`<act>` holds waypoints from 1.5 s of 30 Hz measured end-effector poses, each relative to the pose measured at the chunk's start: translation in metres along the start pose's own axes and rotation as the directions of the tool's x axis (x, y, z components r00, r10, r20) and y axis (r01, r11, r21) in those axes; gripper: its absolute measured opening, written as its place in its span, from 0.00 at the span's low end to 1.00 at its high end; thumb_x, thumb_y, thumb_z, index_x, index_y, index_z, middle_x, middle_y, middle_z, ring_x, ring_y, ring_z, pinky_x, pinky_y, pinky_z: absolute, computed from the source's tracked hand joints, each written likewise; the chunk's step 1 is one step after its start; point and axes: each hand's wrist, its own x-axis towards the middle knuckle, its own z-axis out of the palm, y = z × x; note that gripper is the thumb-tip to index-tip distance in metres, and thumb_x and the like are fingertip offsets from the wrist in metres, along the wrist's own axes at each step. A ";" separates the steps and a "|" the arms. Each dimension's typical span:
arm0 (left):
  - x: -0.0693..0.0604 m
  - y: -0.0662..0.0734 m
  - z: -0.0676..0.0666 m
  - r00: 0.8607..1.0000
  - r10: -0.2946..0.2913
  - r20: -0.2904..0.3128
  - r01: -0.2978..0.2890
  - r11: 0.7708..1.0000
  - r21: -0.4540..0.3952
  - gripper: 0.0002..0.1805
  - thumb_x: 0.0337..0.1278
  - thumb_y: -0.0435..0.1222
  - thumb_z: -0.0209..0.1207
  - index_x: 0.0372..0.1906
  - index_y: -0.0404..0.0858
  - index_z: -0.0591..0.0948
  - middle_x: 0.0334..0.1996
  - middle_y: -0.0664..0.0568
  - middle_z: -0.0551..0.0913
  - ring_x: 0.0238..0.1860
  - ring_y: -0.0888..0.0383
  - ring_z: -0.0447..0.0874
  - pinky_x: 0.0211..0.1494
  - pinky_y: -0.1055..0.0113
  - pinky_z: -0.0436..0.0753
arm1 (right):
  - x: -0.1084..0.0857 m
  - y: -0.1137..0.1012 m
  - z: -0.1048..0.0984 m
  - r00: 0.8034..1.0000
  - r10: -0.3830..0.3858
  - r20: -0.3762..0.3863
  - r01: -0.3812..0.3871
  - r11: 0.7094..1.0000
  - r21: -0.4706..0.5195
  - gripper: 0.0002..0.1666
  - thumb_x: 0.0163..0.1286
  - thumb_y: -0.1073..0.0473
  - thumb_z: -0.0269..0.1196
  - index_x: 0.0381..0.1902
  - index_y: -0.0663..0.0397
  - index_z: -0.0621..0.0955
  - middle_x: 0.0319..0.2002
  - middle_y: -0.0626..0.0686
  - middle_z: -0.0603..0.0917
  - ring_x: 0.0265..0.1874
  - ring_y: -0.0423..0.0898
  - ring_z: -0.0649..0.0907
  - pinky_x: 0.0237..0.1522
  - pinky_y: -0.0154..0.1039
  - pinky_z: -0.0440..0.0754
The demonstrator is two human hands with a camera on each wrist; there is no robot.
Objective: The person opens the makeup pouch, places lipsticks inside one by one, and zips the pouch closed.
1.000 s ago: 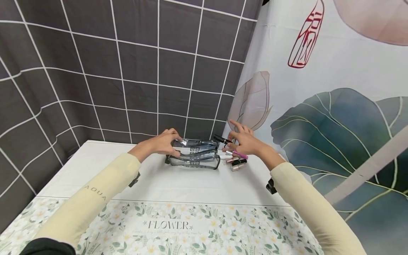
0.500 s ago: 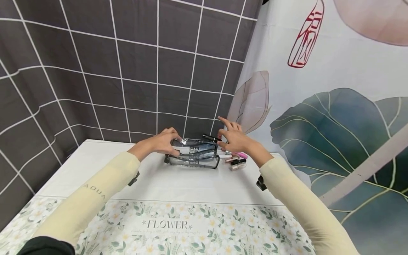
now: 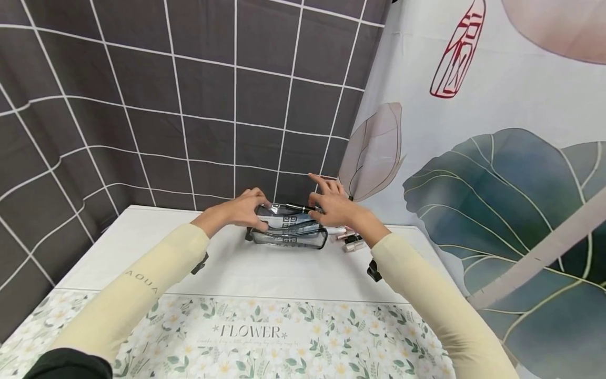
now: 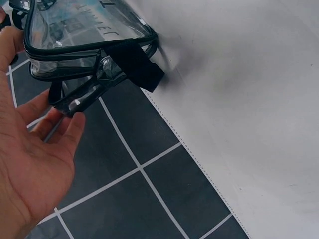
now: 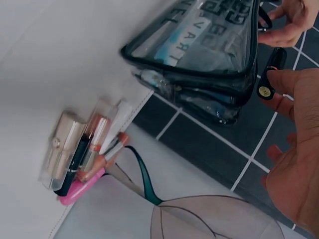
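Note:
A clear zip-up cosmetic bag (image 3: 290, 241) with black piping and dark lettering stands near the back of the white table, its top spread apart. My left hand (image 3: 241, 209) grips the left end of its rim, thumb toward the front and fingers behind; a black side strap (image 4: 133, 67) hangs there in the left wrist view. My right hand (image 3: 333, 208) pinches a slim black cosmetic tube (image 5: 265, 91) between thumb and index finger, the other fingers spread. That tube lies almost level over the bag's back rim in the head view. Something pale blue and white (image 5: 184, 40) shows through the bag.
Right of the bag lies a cluster of cosmetics: a cream-coloured tube (image 5: 65, 144), a black tube (image 5: 74, 162), a pink one (image 5: 82, 189) and several others. Grey checked cloth (image 3: 199, 137) hangs right behind the table. A floral mat (image 3: 255, 347) covers the near side.
My right hand has moved left with the black cosmetic tube, from above the cluster to over the bag's back rim. The left hand has kept its hold on the bag.

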 end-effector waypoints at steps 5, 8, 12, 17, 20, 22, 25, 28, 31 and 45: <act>0.000 0.000 0.000 1.000 -0.008 0.003 0.008 1.000 0.005 0.44 0.56 0.49 0.71 0.77 0.32 0.80 0.75 0.37 0.72 0.77 0.37 0.67 0.81 0.35 0.76 | 0.005 -0.006 0.003 1.000 -0.012 0.005 0.012 1.000 0.001 0.12 0.86 0.49 0.61 0.52 0.48 0.85 0.94 0.60 0.43 0.86 0.70 0.57 0.85 0.76 0.51; 0.001 0.000 0.000 1.000 -0.011 0.003 0.011 1.000 0.013 0.44 0.55 0.50 0.71 0.77 0.32 0.81 0.74 0.38 0.72 0.78 0.37 0.67 0.82 0.35 0.76 | 0.007 -0.008 0.005 1.000 -0.020 0.004 0.020 1.000 -0.003 0.11 0.86 0.49 0.61 0.52 0.48 0.85 0.94 0.61 0.44 0.86 0.71 0.57 0.86 0.76 0.51; 0.001 0.000 0.000 1.000 -0.005 0.003 0.005 1.000 0.020 0.44 0.55 0.50 0.71 0.76 0.32 0.81 0.74 0.38 0.72 0.77 0.38 0.67 0.82 0.35 0.76 | 0.009 -0.011 0.006 1.000 -0.019 0.002 0.019 1.000 -0.010 0.11 0.86 0.49 0.61 0.52 0.48 0.84 0.94 0.62 0.44 0.86 0.71 0.58 0.86 0.76 0.51; 0.002 -0.002 0.001 1.000 0.000 0.001 0.000 0.999 0.036 0.44 0.56 0.50 0.71 0.76 0.32 0.81 0.73 0.37 0.72 0.75 0.38 0.69 0.80 0.36 0.77 | 0.010 -0.015 0.007 1.000 -0.008 0.014 0.008 1.000 0.002 0.12 0.85 0.47 0.63 0.54 0.46 0.86 0.94 0.61 0.44 0.87 0.71 0.57 0.86 0.76 0.50; 0.002 -0.002 0.001 1.000 -0.003 0.005 0.003 0.999 0.041 0.44 0.56 0.50 0.71 0.76 0.32 0.81 0.73 0.37 0.72 0.75 0.38 0.69 0.81 0.37 0.77 | 0.010 -0.016 0.008 1.000 0.000 0.025 0.000 1.000 0.008 0.15 0.84 0.44 0.64 0.56 0.44 0.87 0.95 0.60 0.44 0.87 0.72 0.56 0.86 0.77 0.49; 0.002 -0.001 0.001 1.000 -0.002 0.006 0.002 0.999 0.041 0.44 0.56 0.50 0.71 0.76 0.32 0.81 0.73 0.37 0.72 0.75 0.38 0.69 0.81 0.36 0.77 | 0.009 -0.016 0.008 1.000 0.003 0.026 -0.003 1.000 0.012 0.16 0.82 0.42 0.65 0.56 0.43 0.87 0.95 0.60 0.45 0.87 0.72 0.56 0.86 0.77 0.49; 0.001 0.000 0.001 1.000 -0.003 0.005 0.003 0.999 0.035 0.44 0.56 0.50 0.71 0.76 0.32 0.81 0.73 0.38 0.72 0.76 0.39 0.69 0.81 0.36 0.76 | 0.007 -0.016 0.009 1.000 0.000 0.018 0.000 1.000 0.017 0.16 0.82 0.43 0.65 0.55 0.43 0.87 0.94 0.60 0.46 0.87 0.71 0.57 0.86 0.77 0.50; 0.001 0.000 0.001 1.000 -0.004 0.000 0.004 0.999 0.037 0.44 0.56 0.50 0.72 0.76 0.33 0.81 0.73 0.38 0.73 0.76 0.39 0.69 0.81 0.37 0.76 | 0.007 -0.015 0.009 1.000 -0.005 0.016 0.004 1.000 0.024 0.16 0.82 0.43 0.64 0.55 0.43 0.87 0.94 0.60 0.46 0.87 0.71 0.58 0.86 0.77 0.51; 0.002 0.000 0.001 1.000 -0.004 0.000 0.004 0.999 0.040 0.44 0.57 0.50 0.72 0.76 0.33 0.81 0.73 0.38 0.73 0.76 0.39 0.69 0.81 0.37 0.76 | 0.006 -0.014 0.010 1.000 -0.009 0.015 0.009 1.000 0.027 0.16 0.83 0.43 0.63 0.55 0.43 0.87 0.94 0.61 0.47 0.87 0.71 0.58 0.86 0.77 0.51; 0.003 0.001 0.000 1.000 -0.019 0.018 0.018 0.999 0.044 0.44 0.57 0.50 0.71 0.77 0.34 0.80 0.74 0.39 0.72 0.76 0.39 0.68 0.82 0.37 0.76 | -0.002 -0.003 0.001 1.000 0.006 0.006 -0.006 0.997 0.074 0.13 0.88 0.49 0.59 0.57 0.45 0.87 0.94 0.60 0.45 0.88 0.70 0.55 0.86 0.77 0.48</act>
